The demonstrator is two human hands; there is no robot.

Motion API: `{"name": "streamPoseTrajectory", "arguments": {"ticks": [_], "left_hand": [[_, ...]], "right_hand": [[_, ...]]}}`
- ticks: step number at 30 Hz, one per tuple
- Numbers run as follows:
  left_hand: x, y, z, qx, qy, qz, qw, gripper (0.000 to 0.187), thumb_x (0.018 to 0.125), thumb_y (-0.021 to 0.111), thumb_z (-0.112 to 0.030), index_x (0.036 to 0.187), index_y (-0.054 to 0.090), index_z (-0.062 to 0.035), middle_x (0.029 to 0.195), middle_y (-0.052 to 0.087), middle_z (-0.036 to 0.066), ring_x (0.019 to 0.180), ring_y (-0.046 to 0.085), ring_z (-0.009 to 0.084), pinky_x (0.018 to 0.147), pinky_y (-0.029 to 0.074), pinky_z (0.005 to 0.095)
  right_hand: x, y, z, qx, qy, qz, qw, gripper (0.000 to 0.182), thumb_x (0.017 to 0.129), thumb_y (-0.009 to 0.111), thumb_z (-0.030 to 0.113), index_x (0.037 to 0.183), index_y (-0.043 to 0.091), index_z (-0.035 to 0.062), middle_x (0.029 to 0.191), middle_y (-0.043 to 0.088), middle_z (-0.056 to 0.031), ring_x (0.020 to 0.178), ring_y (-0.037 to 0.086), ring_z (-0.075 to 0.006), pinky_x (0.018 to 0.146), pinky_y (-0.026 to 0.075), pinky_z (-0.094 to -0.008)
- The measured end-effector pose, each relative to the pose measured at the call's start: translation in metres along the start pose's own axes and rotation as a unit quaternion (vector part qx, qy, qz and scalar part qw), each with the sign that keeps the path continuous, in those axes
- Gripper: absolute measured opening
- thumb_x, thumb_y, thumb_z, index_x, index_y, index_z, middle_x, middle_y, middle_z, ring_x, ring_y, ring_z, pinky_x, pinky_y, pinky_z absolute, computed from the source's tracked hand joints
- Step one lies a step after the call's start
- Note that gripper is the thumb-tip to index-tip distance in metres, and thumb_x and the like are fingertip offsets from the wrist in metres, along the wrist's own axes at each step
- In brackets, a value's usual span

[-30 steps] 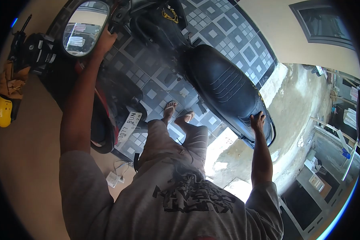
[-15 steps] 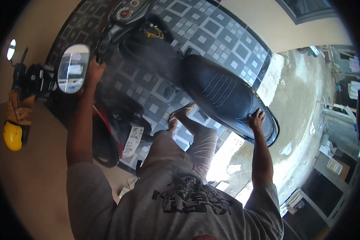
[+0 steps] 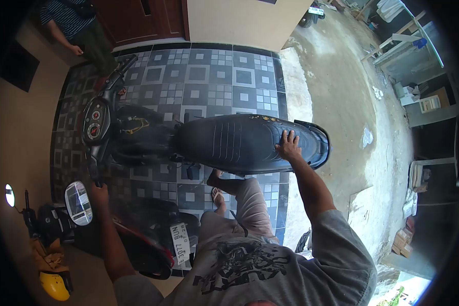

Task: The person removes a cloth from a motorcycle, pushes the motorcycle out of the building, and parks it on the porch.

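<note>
A dark scooter stands across the middle, its long black seat (image 3: 229,143) to the right and its dashboard (image 3: 95,122) to the left. My left hand (image 3: 101,194) is closed round the handlebar grip at the near end of the handlebar, partly hidden behind the mirror (image 3: 78,203). My right hand (image 3: 289,146) lies flat on the rear of the seat, fingers spread. A yellow cord (image 3: 136,125) hangs in the front part of the scooter.
A person (image 3: 81,30) in a striped shirt stands at the upper left, beside a brown door (image 3: 137,20). Close by at lower left is a red scooter with a licence plate (image 3: 180,243). A yellow helmet (image 3: 54,286) hangs near another handlebar. Rough concrete (image 3: 336,102) borders the tiles.
The view has turned, so the scooter now lies nearly level across it. The person and the door have come into view. Both my hands keep their places on the scooter.
</note>
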State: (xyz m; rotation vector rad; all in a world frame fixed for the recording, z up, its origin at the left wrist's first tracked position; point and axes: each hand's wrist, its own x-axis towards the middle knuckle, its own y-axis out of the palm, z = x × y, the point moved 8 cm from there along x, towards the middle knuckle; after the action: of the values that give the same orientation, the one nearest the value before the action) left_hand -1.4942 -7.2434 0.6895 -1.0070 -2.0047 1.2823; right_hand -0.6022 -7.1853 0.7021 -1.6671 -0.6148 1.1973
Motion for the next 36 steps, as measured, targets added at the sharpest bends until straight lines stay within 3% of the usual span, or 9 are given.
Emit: {"name": "streamPoseTrajectory", "arguments": {"ticks": [8, 9, 10, 11, 13, 20, 25, 28, 36], "left_hand": [[0.019, 0.014, 0.028, 0.030, 0.049, -0.079, 0.995, 0.042, 0.084, 0.065, -0.015, 0.123, 0.060, -0.0042, 0.078, 0.068, 0.016, 0.057, 0.067, 0.0283, 0.051, 0.053, 0.0423], [-0.006, -0.011, -0.018, -0.084, -0.041, 0.030, 0.995, 0.046, 0.082, 0.065, -0.012, 0.127, 0.060, -0.0042, 0.084, 0.069, 0.018, 0.061, 0.068, 0.0304, 0.054, 0.053, 0.0426], [0.013, 0.006, 0.009, -0.074, 0.018, -0.034, 0.996, 0.048, 0.081, 0.065, -0.009, 0.128, 0.060, -0.0046, 0.090, 0.070, 0.019, 0.066, 0.069, 0.0324, 0.056, 0.053, 0.0424], [-0.002, -0.006, -0.013, -0.094, -0.055, 0.033, 0.994, 0.052, 0.082, 0.068, -0.011, 0.132, 0.057, -0.0009, 0.094, 0.070, 0.019, 0.064, 0.069, 0.0298, 0.053, 0.057, 0.0385], [0.009, -0.004, -0.007, -0.041, 0.020, -0.009, 0.999, 0.053, 0.083, 0.066, -0.011, 0.135, 0.056, -0.0031, 0.092, 0.070, 0.018, 0.061, 0.067, 0.0294, 0.050, 0.055, 0.0378], [0.040, -0.001, 0.008, 0.140, 0.147, -0.078, 0.976, 0.068, 0.093, 0.067, -0.043, 0.138, 0.052, 0.0052, 0.138, 0.057, 0.025, 0.129, 0.055, 0.0381, 0.112, 0.039, 0.0471], [0.030, 0.016, 0.043, -0.047, -0.040, 0.029, 0.998, 0.057, 0.088, 0.069, -0.019, 0.140, 0.051, -0.0045, 0.091, 0.068, 0.013, 0.056, 0.060, 0.0187, 0.046, 0.049, 0.0339], [-0.013, -0.020, -0.031, -0.097, -0.113, 0.090, 0.985, 0.052, 0.090, 0.069, -0.022, 0.137, 0.055, -0.0065, 0.067, 0.060, 0.008, 0.051, 0.058, 0.0174, 0.046, 0.046, 0.0326], [-0.023, -0.036, -0.053, -0.069, -0.116, 0.047, 0.990, 0.029, 0.086, 0.069, -0.019, 0.110, 0.066, -0.0040, 0.064, 0.060, 0.008, 0.049, 0.060, 0.0201, 0.047, 0.048, 0.0367]], "right_hand": [[-0.007, -0.010, -0.001, 0.020, 0.007, 0.000, 1.000, 0.086, 0.097, 0.055, 0.054, 0.162, 0.008, 0.0239, 0.170, 0.000, -0.0103, 0.154, 0.006, -0.0416, 0.114, 0.027, -0.0688], [-0.002, -0.004, -0.005, 0.017, 0.000, -0.017, 1.000, 0.086, 0.096, 0.055, 0.054, 0.162, 0.009, 0.0238, 0.170, 0.000, -0.0106, 0.154, 0.006, -0.0413, 0.113, 0.026, -0.0697], [-0.004, -0.006, -0.006, 0.024, 0.005, -0.020, 1.000, 0.087, 0.095, 0.057, 0.055, 0.162, 0.011, 0.0236, 0.170, 0.002, -0.0108, 0.154, 0.007, -0.0407, 0.113, 0.027, -0.0700], [-0.007, -0.008, -0.008, 0.020, 0.008, -0.023, 0.999, 0.087, 0.095, 0.056, 0.055, 0.162, 0.011, 0.0239, 0.169, 0.003, -0.0113, 0.154, 0.008, -0.0406, 0.113, 0.027, -0.0693], [-0.010, -0.009, -0.010, 0.021, 0.007, -0.029, 0.999, 0.086, 0.095, 0.056, 0.056, 0.162, 0.011, 0.0240, 0.169, 0.004, -0.0117, 0.154, 0.009, -0.0405, 0.114, 0.027, -0.0687], [-0.009, -0.013, -0.016, 0.026, 0.007, -0.041, 0.999, 0.085, 0.096, 0.054, 0.056, 0.162, 0.012, 0.0225, 0.169, 0.004, -0.0125, 0.154, 0.009, -0.0415, 0.113, 0.027, -0.0694], [-0.004, -0.014, -0.010, 0.022, 0.000, -0.041, 0.999, 0.085, 0.096, 0.055, 0.054, 0.162, 0.012, 0.0228, 0.169, 0.004, -0.0122, 0.154, 0.008, -0.0422, 0.113, 0.026, -0.0696], [-0.005, -0.021, -0.005, 0.008, 0.010, -0.020, 1.000, 0.085, 0.096, 0.055, 0.054, 0.162, 0.011, 0.0253, 0.170, 0.003, -0.0102, 0.154, 0.008, -0.0405, 0.113, 0.028, -0.0684], [0.004, -0.016, -0.008, -0.047, -0.008, -0.022, 0.999, 0.082, 0.099, 0.052, 0.050, 0.162, 0.009, 0.0217, 0.169, 0.004, -0.0127, 0.153, 0.009, -0.0441, 0.113, 0.030, -0.0678]]}}
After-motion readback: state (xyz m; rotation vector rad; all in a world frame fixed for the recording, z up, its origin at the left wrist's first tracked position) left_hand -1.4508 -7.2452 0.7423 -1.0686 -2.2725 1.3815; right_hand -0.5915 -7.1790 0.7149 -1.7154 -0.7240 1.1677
